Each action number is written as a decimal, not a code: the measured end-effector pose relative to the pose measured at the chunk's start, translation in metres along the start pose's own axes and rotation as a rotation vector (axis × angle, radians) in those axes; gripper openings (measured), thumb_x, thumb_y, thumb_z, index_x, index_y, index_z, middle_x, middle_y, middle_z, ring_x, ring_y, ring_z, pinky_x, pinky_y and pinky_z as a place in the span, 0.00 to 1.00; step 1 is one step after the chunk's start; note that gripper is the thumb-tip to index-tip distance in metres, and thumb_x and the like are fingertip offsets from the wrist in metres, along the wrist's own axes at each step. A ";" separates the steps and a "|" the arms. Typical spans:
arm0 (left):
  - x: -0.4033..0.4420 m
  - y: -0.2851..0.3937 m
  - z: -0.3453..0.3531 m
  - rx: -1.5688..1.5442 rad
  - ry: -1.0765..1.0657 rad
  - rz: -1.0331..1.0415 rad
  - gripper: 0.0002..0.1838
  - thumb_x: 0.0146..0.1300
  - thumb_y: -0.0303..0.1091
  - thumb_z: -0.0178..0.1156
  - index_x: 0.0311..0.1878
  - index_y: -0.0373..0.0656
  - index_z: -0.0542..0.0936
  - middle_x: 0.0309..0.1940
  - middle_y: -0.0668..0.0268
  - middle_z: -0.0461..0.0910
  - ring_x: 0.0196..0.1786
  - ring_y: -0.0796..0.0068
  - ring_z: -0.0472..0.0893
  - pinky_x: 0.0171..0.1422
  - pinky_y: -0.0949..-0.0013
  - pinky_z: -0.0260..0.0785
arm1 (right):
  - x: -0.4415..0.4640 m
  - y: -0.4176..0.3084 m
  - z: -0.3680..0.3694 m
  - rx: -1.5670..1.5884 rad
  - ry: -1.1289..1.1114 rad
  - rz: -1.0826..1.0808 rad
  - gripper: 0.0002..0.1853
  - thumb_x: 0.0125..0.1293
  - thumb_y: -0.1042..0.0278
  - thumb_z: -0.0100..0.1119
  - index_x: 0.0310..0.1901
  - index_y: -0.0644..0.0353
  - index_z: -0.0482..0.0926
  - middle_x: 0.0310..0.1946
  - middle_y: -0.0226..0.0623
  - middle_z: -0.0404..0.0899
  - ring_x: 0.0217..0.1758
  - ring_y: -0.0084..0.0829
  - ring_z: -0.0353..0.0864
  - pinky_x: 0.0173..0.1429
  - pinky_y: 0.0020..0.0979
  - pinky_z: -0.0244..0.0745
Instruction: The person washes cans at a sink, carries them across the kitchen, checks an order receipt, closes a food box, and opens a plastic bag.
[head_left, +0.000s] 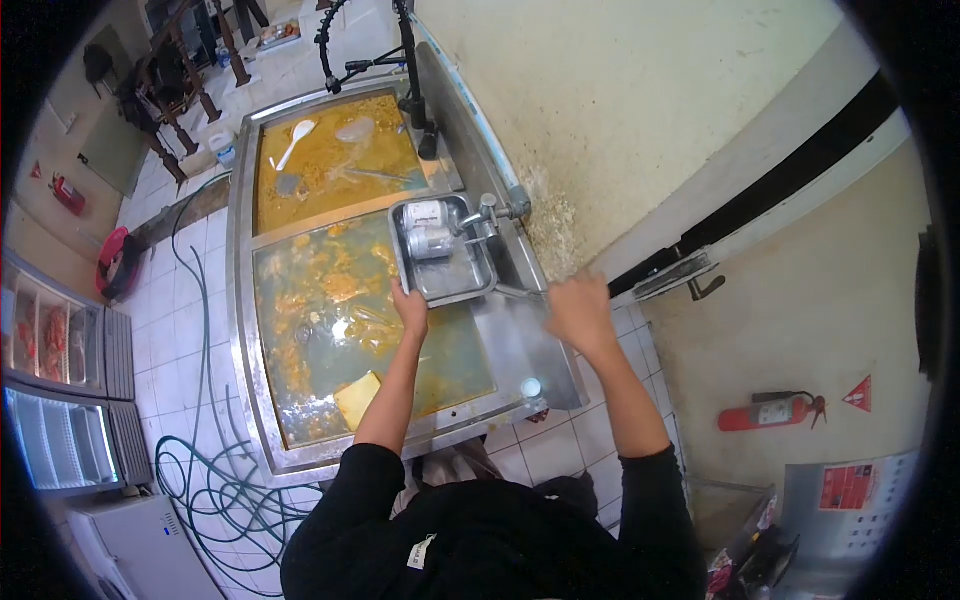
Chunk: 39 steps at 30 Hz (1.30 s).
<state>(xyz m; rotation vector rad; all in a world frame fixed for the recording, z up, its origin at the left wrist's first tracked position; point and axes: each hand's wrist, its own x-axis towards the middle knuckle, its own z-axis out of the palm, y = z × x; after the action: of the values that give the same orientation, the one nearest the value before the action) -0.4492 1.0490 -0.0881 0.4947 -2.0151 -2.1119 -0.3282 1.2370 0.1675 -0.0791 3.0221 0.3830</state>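
The left hand (411,308) grips the tray (462,298) at its lower left corner, fingers around the rim. This hold presumably keeps the tray steady. The right hand (580,312), right of centre, is curled and blurred. A thin bar (519,292) lies between tray and fist; whether the hand holds it cannot be told.

The tray is at the centre of the frame, at the wall side of the sink (243,330). Whether it rests on the sink or is held above it cannot be told. Two containers lie in it, one above the other: a white one (424,214) and a clear or silvery one (432,242). The tray's walls likely serve to stop them rolling off. The tap (488,206) stands at the tray's right edge with its spout over it, a position that would suit running water into it.

The lower basin contains cloudy water and a yellow slab (358,400) near its lower edge. The upper basin contains brownish water and a white ladle (297,141). A small round lid (531,388) is on the sink's lower right ledge, apparently set aside out of the water.

A green hose (205,475) lies in loops on the floor, lower left. An extinguisher (765,413) is mounted at right, beside a warning sign (857,393), presumably for ready reach.
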 end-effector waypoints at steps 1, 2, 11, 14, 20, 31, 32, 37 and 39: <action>0.006 -0.017 0.006 -0.002 0.002 -0.004 0.16 0.48 0.21 0.43 0.44 0.35 0.68 0.35 0.51 0.74 0.40 0.55 0.74 0.49 0.64 0.64 | -0.007 0.006 -0.012 0.012 -0.005 0.019 0.14 0.40 0.63 0.62 0.31 0.59 0.79 0.29 0.40 0.79 0.41 0.38 0.74 0.40 0.36 0.66; 0.012 -0.033 0.014 0.026 0.025 0.053 0.17 0.48 0.21 0.43 0.44 0.35 0.67 0.36 0.50 0.75 0.42 0.52 0.74 0.50 0.62 0.64 | -0.018 0.010 -0.020 0.062 0.003 0.070 0.15 0.41 0.63 0.62 0.32 0.60 0.78 0.29 0.40 0.79 0.41 0.39 0.74 0.40 0.38 0.67; -0.010 -0.014 0.020 0.402 -0.053 0.104 0.18 0.52 0.28 0.48 0.47 0.35 0.65 0.39 0.42 0.74 0.45 0.41 0.74 0.48 0.50 0.64 | -0.163 0.015 0.017 0.627 -0.030 0.400 0.30 0.35 0.60 0.68 0.47 0.55 0.78 0.33 0.41 0.78 0.40 0.40 0.73 0.43 0.37 0.70; -0.010 0.029 0.009 0.694 -0.220 0.019 0.17 0.53 0.33 0.51 0.45 0.35 0.64 0.40 0.42 0.74 0.42 0.42 0.75 0.45 0.47 0.65 | -0.180 0.004 0.042 0.802 -0.114 0.503 0.31 0.34 0.60 0.69 0.47 0.55 0.78 0.33 0.42 0.79 0.41 0.39 0.74 0.45 0.35 0.70; 0.015 -0.020 0.007 0.804 -0.273 0.135 0.18 0.55 0.37 0.52 0.43 0.35 0.63 0.39 0.43 0.73 0.42 0.43 0.75 0.45 0.47 0.66 | -0.181 -0.023 0.069 0.966 -0.093 0.552 0.31 0.34 0.59 0.71 0.47 0.57 0.78 0.34 0.44 0.80 0.40 0.39 0.75 0.45 0.34 0.70; 0.031 -0.030 -0.002 0.666 -0.242 0.310 0.17 0.53 0.39 0.52 0.36 0.32 0.72 0.37 0.44 0.73 0.41 0.45 0.74 0.47 0.53 0.65 | -0.172 -0.036 0.097 1.279 0.069 0.571 0.28 0.37 0.64 0.71 0.44 0.63 0.78 0.31 0.44 0.81 0.33 0.33 0.81 0.39 0.30 0.74; 0.030 -0.030 -0.003 0.600 -0.236 0.294 0.18 0.53 0.39 0.53 0.38 0.31 0.73 0.36 0.44 0.74 0.40 0.46 0.74 0.47 0.54 0.66 | -0.171 -0.037 0.099 1.284 0.091 0.573 0.28 0.37 0.64 0.71 0.44 0.63 0.78 0.31 0.44 0.81 0.33 0.33 0.81 0.40 0.30 0.74; 0.031 -0.025 -0.011 0.566 -0.286 0.245 0.20 0.52 0.38 0.54 0.44 0.31 0.74 0.34 0.47 0.76 0.39 0.49 0.75 0.46 0.58 0.67 | -0.167 -0.041 0.110 1.264 0.143 0.570 0.28 0.37 0.63 0.72 0.45 0.63 0.77 0.31 0.43 0.81 0.34 0.33 0.81 0.40 0.30 0.73; 0.030 -0.028 -0.014 0.522 -0.243 0.338 0.23 0.51 0.37 0.55 0.48 0.30 0.73 0.31 0.49 0.77 0.37 0.52 0.77 0.45 0.60 0.68 | -0.168 -0.041 0.118 1.290 0.094 0.583 0.29 0.37 0.63 0.72 0.45 0.62 0.77 0.32 0.44 0.81 0.35 0.34 0.81 0.42 0.30 0.73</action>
<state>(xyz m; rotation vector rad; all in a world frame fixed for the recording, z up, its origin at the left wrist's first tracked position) -0.4696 1.0274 -0.1197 -0.0503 -2.5751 -1.5023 -0.1483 1.2333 0.0608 0.8550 2.6664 -1.5320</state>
